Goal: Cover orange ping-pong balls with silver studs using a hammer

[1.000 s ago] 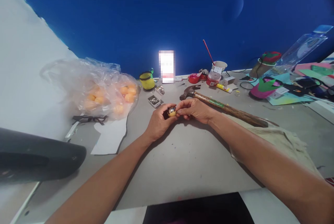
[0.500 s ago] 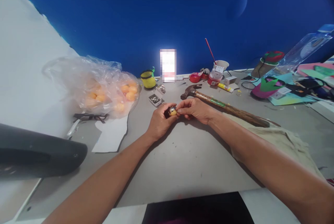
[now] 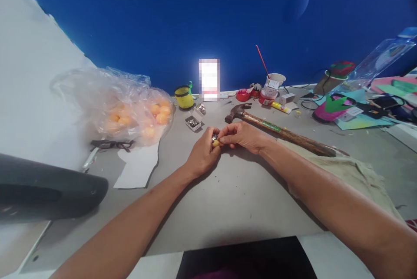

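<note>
My left hand (image 3: 203,152) is wrapped round a small orange-yellow ball (image 3: 215,142) partly covered in shiny silver studs. My right hand (image 3: 244,136) meets it from the right, thumb and forefinger pinched together against the ball's side. Whatever sits between those fingertips is too small to make out. Just beyond the left hand lies a small open box (image 3: 193,123) of silver tack-like pieces. A claw hammer (image 3: 260,123) rests on the table behind the right hand and forearm.
On the left are a clear plastic bag (image 3: 130,109) of orange balls, dark glasses (image 3: 112,144), white paper (image 3: 137,170) and a dark cylinder (image 3: 48,188). A yellow cup (image 3: 184,97) and red paint pots (image 3: 267,96) stand by the wall. Cloth (image 3: 345,175) lies under the right forearm.
My left fingers have closed further over the ball, so less of its silver top shows. My right hand keeps its pinch at the ball's side and has barely moved.
</note>
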Motion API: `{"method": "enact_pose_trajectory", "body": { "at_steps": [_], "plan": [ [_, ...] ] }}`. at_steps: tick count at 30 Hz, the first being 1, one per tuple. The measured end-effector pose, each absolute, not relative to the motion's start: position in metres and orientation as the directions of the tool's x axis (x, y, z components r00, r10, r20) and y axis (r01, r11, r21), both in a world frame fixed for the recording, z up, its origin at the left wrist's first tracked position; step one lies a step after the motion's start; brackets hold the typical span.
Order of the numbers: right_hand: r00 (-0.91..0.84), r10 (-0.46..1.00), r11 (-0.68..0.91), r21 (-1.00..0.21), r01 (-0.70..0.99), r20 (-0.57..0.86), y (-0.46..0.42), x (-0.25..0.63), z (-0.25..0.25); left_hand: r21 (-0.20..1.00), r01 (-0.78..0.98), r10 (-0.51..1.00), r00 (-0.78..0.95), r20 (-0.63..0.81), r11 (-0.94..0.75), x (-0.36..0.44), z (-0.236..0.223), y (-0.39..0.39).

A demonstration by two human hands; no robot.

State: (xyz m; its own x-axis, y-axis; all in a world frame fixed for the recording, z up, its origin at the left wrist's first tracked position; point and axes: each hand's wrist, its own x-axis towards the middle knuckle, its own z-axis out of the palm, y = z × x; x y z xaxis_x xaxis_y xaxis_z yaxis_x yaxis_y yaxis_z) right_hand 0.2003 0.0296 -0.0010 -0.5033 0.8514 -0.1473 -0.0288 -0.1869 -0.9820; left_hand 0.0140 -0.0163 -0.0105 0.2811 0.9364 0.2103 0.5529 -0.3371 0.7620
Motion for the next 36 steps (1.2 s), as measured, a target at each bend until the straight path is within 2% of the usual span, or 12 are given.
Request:
{"method": "enact_pose_trajectory", "body": {
  "at_steps": [5, 8, 11, 14, 18, 23, 28, 31, 36],
  "plan": [
    [-0.525, 0.843, -0.139, -0.99, 0.009, -0.123, 0.027, 0.199, 0.003, 0.74, 0.583, 0.938, 0.282, 0.203, -0.336, 0.016, -0.009, -0.016],
    [-0.516, 0.857, 0.064, -0.991, 0.12, -0.007, 0.021, 0.198, 0.011, 0.735, 0.598, 0.944, 0.269, 0.19, -0.318, 0.016, -0.008, -0.015],
    [-0.523, 0.846, 0.289, -0.915, 0.282, 0.106, 0.016, 0.199, 0.021, 0.739, 0.604, 0.949, 0.267, 0.166, -0.298, 0.017, -0.006, -0.016],
    [-0.538, 0.836, 0.344, -0.864, 0.369, 0.103, 0.015, 0.201, 0.027, 0.734, 0.609, 0.947, 0.279, 0.158, -0.301, 0.017, -0.006, -0.017],
    [-0.523, 0.851, 0.237, -0.919, 0.314, 0.041, 0.014, 0.199, 0.026, 0.736, 0.603, 0.947, 0.267, 0.177, -0.308, 0.019, -0.007, -0.017],
    [-0.423, 0.899, -0.083, -0.992, 0.096, -0.116, 0.012, 0.188, 0.012, 0.756, 0.606, 0.969, 0.167, 0.181, -0.246, 0.022, -0.009, -0.022],
    [-0.373, 0.862, -0.411, -0.904, -0.121, -0.343, 0.007, 0.176, 0.006, 0.724, 0.651, 0.965, 0.052, 0.258, -0.229, 0.027, -0.015, -0.027],
    [-0.35, 0.845, -0.483, -0.858, -0.174, -0.405, 0.004, 0.172, 0.011, 0.695, 0.663, 0.937, 0.027, 0.349, -0.278, 0.028, -0.017, -0.027],
    [-0.298, 0.866, -0.476, -0.844, -0.246, -0.401, 0.001, 0.169, 0.02, 0.689, 0.651, 0.909, 0.004, 0.416, -0.318, 0.029, -0.017, -0.026]
  ]
}}
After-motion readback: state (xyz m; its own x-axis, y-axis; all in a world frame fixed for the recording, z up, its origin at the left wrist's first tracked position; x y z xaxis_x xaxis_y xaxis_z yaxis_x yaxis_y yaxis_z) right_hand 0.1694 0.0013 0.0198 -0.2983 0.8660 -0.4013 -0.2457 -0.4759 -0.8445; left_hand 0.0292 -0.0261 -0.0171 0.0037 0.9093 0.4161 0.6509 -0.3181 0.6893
